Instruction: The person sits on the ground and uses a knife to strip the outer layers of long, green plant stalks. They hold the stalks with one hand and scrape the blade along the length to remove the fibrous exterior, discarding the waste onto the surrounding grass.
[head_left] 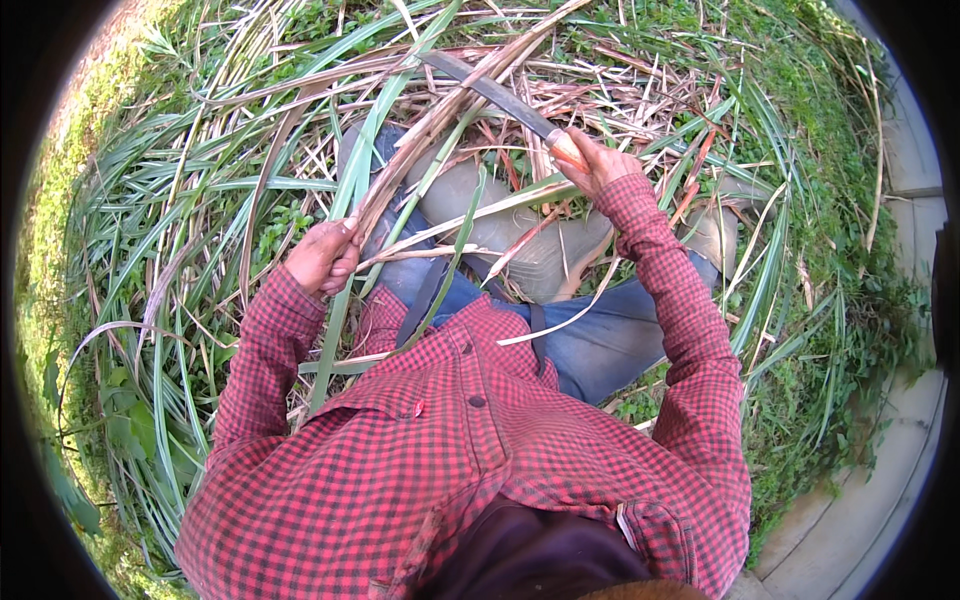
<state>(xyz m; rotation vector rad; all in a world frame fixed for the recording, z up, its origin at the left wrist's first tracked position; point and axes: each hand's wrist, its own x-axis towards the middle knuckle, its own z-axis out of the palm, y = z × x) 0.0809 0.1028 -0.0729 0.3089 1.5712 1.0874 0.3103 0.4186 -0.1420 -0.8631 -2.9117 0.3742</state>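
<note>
Amid cut grass | left hand gripping, clamped on dry cane stalk | right hand clamped on knife handle, blade lying across stalk

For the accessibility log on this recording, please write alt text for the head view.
Seen from above, a person in a red checked shirt grips a brown cane stalk in the left hand and lays a long dark blade, held in the right hand, across it. Green and dry leaves cover the ground around grey rubber boots; a concrete edge runs on the right.
</note>
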